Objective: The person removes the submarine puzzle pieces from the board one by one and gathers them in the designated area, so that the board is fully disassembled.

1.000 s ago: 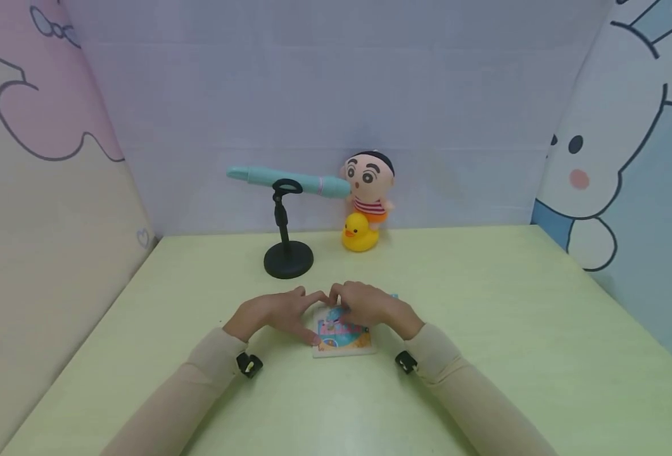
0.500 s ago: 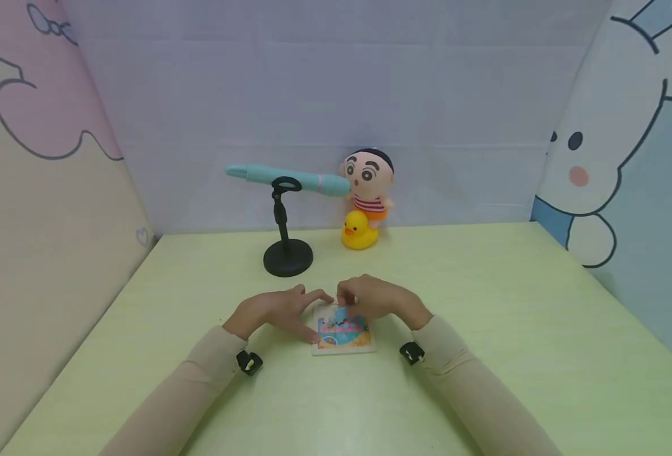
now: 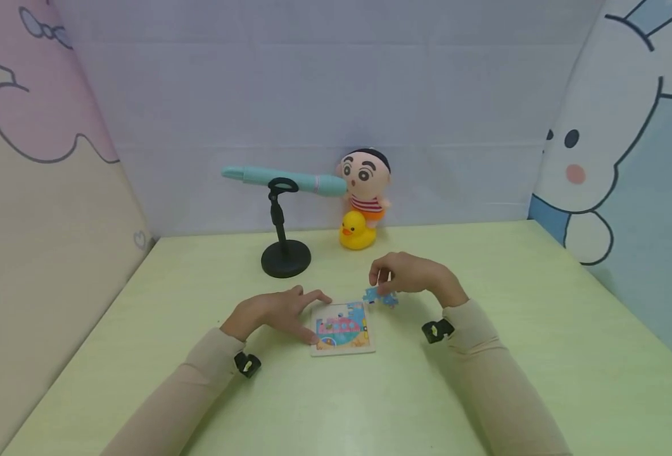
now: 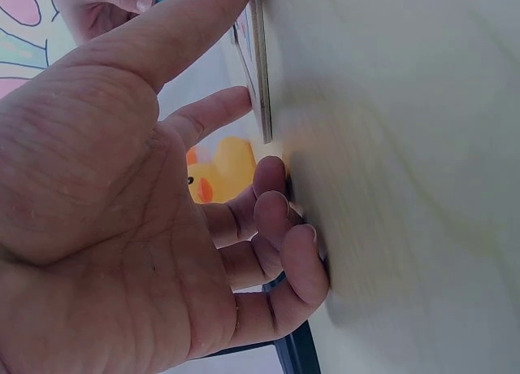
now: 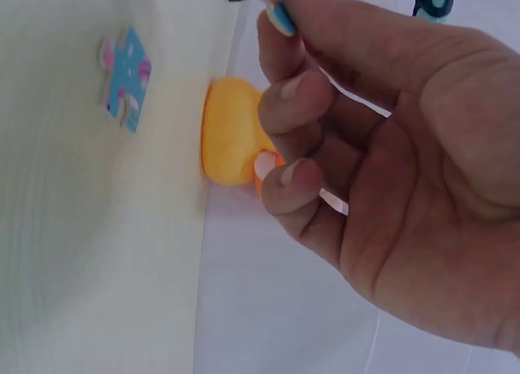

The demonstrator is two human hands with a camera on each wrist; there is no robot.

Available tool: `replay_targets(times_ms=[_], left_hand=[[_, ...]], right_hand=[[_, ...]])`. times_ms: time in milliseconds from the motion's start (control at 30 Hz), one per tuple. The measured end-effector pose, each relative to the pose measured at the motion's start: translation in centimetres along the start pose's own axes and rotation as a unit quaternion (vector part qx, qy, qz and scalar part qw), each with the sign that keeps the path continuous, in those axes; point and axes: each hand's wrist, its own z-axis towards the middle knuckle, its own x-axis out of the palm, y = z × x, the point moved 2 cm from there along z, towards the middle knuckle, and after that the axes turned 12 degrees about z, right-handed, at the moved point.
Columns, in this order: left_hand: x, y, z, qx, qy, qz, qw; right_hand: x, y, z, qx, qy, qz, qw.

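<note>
A square wooden puzzle board [image 3: 341,348] with a pink submarine picture lies on the table, its upper left part bare. At its left side, my left hand [image 3: 281,311] touches it with an outstretched thumb low down and the index finger at the top edge. The other left fingers [image 4: 302,268] curl against the tabletop. Up and right of the board, my right hand [image 3: 412,273] pinches a blue puzzle piece [image 5: 278,8] between thumb and finger. Another blue puzzle piece [image 5: 128,75], with pink spots, lies on the table beneath that hand.
A yellow rubber duck [image 3: 357,232] and a plush doll [image 3: 365,180] stand at the back against the wall. Left of them, a black stand [image 3: 286,258] bears a teal recorder-like tube [image 3: 290,179]. Printed walls [image 3: 609,158] border the table.
My right hand has drawn away from the board's top to the right and back, a blue puzzle piece at its fingertips. Two loose pieces now show there. The left hand stays put.
</note>
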Motion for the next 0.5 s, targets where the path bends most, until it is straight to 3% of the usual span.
replay_targets(times_ms=[267, 500], left_hand=[[0.6, 0.1, -0.2, 0.004, -0.001, -0.01, 0.9999], [0.2, 0.3, -0.1, 0.014, -0.01, -0.001, 0.9998]], right_hand=[[-1.7, -3.1, -2.0, 0.029, -0.007, 0.014, 0.9995], [-2.5, -5.3, -2.9, 0.071, -0.007, 0.024, 0.9972]])
